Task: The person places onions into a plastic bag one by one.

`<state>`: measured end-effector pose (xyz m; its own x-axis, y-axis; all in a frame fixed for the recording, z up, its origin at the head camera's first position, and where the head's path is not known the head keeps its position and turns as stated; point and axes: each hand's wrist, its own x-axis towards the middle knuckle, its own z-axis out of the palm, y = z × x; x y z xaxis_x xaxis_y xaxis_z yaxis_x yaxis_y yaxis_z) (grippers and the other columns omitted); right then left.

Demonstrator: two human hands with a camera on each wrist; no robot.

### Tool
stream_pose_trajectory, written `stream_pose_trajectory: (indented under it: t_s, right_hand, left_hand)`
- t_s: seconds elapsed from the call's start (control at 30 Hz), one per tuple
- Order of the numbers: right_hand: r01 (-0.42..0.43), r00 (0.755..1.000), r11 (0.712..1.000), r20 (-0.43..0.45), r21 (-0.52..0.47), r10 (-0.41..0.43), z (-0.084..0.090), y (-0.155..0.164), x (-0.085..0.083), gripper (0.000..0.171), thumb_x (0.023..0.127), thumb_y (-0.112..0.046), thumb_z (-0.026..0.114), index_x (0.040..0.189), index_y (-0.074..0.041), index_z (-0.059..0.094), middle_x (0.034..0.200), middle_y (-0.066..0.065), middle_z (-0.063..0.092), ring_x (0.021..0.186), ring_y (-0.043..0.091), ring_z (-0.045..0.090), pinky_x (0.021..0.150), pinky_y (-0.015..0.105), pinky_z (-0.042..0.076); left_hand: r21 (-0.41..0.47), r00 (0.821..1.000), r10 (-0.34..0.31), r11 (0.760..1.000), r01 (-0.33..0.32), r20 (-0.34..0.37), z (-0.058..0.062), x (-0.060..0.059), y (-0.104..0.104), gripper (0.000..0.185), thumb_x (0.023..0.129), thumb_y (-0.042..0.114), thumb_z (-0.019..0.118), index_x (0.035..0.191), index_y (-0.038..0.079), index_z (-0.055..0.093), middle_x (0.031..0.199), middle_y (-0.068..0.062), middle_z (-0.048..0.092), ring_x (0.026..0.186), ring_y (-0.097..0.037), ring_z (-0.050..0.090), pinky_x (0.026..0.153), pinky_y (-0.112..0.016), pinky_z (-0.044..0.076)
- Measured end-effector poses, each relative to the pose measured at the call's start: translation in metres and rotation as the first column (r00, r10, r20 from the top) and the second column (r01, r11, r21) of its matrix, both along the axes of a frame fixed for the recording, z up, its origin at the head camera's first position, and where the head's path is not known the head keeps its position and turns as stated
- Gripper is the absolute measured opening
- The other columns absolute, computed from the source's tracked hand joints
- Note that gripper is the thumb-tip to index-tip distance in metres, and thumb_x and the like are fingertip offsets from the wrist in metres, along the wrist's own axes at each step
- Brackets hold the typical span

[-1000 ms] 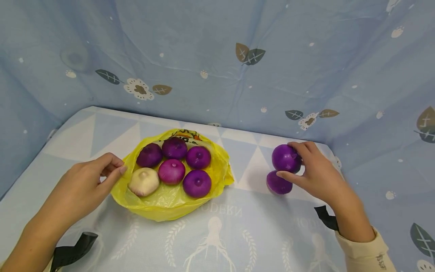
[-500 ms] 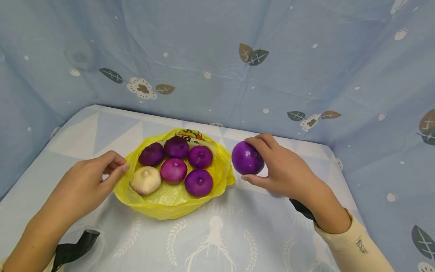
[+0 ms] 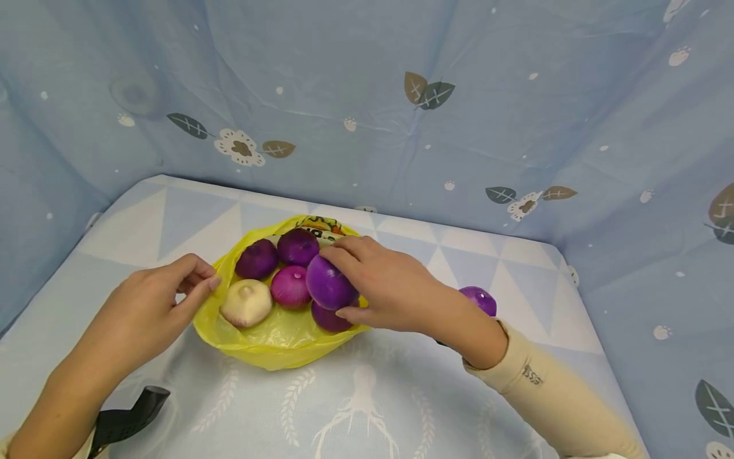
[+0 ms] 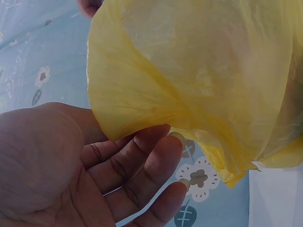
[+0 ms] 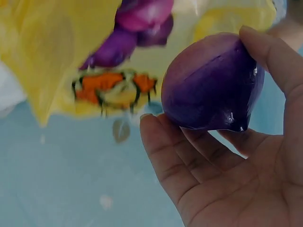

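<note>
A yellow plastic bag (image 3: 275, 341) lies open on the table with several purple onions (image 3: 298, 247) and one pale bulb (image 3: 246, 302) in it. My right hand (image 3: 375, 287) grips a purple onion (image 3: 328, 282) and holds it over the bag's right side, above another onion. In the right wrist view that onion (image 5: 213, 82) sits between thumb and fingers, the bag (image 5: 52, 52) beyond. My left hand (image 3: 151, 306) pinches the bag's left rim; the left wrist view shows its fingertips (image 4: 177, 139) against the yellow plastic (image 4: 189, 75). One more purple onion (image 3: 478, 298) lies on the table behind my right forearm.
The table (image 3: 373, 401) wears a pale blue patterned cloth, and blue fabric walls (image 3: 367, 115) with leaf prints close it in at the back and both sides. A black strap (image 3: 123, 417) shows by my left wrist.
My right hand lifted one purple onion off the right side of the table and carried it left to over the bag. The second onion stayed behind. My left hand kept hold of the rim.
</note>
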<state>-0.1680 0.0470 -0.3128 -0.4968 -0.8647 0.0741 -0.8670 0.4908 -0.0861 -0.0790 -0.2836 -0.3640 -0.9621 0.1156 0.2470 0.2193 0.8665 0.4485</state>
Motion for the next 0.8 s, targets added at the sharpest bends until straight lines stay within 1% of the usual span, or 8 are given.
stream_pose_trajectory:
  t_s: [0.13,0.27,0.37,0.5,0.63,0.8]
  right_hand:
    - [-0.032,0.999,0.993,0.043,0.112,0.028,-0.012,-0.022,0.0,0.083,0.091,-0.042,0.08,0.156,-0.009,0.042,0.151,0.007,0.048,0.138,0.024,0.048,0.099,0.038,0.055]
    - [-0.073,0.996,0.983,0.055,0.17,0.064,-0.024,-0.036,0.001,0.082,0.093,-0.044,0.079,0.156,-0.008,0.042,0.148,0.006,0.049,0.13,0.025,0.053,0.099,0.036,0.055]
    - [-0.094,0.995,0.978,0.045,0.187,0.087,-0.03,-0.044,0.004,0.08,0.093,-0.048,0.078,0.155,-0.011,0.045,0.147,0.004,0.05,0.126,0.023,0.055,0.093,0.034,0.057]
    - [-0.129,0.992,0.972,0.023,0.194,0.127,-0.035,-0.052,0.008,0.081,0.092,-0.052,0.078,0.154,-0.012,0.047,0.147,0.003,0.051,0.124,0.022,0.056,0.096,0.031,0.055]
    - [-0.164,0.986,0.967,0.024,0.198,0.162,-0.041,-0.06,0.012,0.081,0.091,-0.054,0.078,0.153,-0.012,0.047,0.141,0.005,0.052,0.117,0.022,0.058,0.097,0.027,0.052]
    - [-0.192,0.981,0.959,0.003,0.209,0.195,-0.051,-0.067,0.018,0.071,0.092,-0.053,0.076,0.147,-0.015,0.052,0.129,0.003,0.052,0.101,0.017,0.058,0.085,0.023,0.054]
  left_hand:
    - [0.0,1.0,0.002,1.0,-0.002,0.008,0.0,0.0,0.0,0.008,0.102,0.021,0.071,0.105,0.014,0.069,0.089,0.005,0.071,0.078,-0.019,0.065,0.069,-0.045,0.055]
    - [0.003,1.0,0.0,1.0,0.0,0.013,0.0,0.0,0.0,0.008,0.102,0.022,0.07,0.105,0.015,0.069,0.09,0.006,0.071,0.079,-0.02,0.066,0.07,-0.047,0.055]
    - [0.002,1.0,-0.002,1.0,0.002,0.016,0.0,-0.001,0.0,0.007,0.103,0.022,0.07,0.105,0.016,0.069,0.089,0.007,0.071,0.079,-0.02,0.066,0.07,-0.046,0.055]
    - [-0.004,1.0,-0.002,1.0,0.002,0.025,0.001,-0.001,0.0,0.008,0.103,0.024,0.07,0.105,0.016,0.069,0.089,0.007,0.071,0.079,-0.019,0.065,0.069,-0.044,0.054]
    - [-0.006,0.999,0.0,1.0,0.0,0.032,0.002,0.0,0.0,0.008,0.103,0.024,0.069,0.106,0.017,0.069,0.089,0.007,0.071,0.078,-0.018,0.064,0.069,-0.043,0.053]
    - [0.001,0.999,-0.003,1.0,0.003,0.035,0.001,0.001,-0.001,0.007,0.103,0.024,0.069,0.106,0.017,0.068,0.089,0.008,0.071,0.078,-0.017,0.064,0.068,-0.042,0.053]
